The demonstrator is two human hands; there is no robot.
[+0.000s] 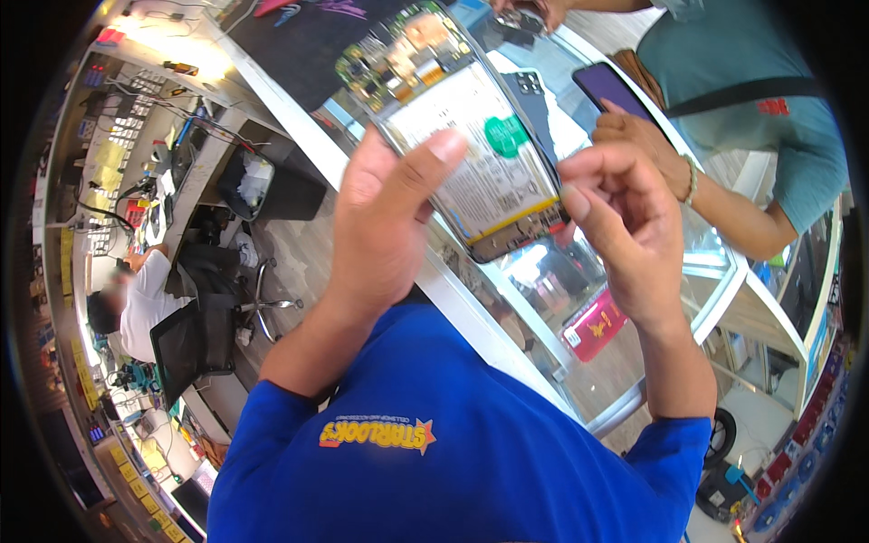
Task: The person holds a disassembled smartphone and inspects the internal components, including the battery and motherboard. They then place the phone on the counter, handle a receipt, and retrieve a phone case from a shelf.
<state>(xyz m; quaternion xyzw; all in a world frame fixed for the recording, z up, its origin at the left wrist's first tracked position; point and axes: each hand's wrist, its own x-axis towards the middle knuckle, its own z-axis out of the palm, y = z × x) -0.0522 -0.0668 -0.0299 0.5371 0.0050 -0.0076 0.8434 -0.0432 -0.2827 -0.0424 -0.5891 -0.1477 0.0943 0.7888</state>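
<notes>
Our left hand (385,206) has its grip round one opened phone (469,113), one battery (493,188) exposed, above the desk's (444,282) near edge; our right hand (634,213) is at the phone's lower right edge, whether grasping we cannot tell. Two more, a dark phone (536,110) and a purple-screened phone (608,89), are toward the far edge.

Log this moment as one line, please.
Left hand: holding opened phone, battery exposed | Right hand: at phone's edge, contact unclear | Across counter: another person's hand at purple-screened phone
</notes>
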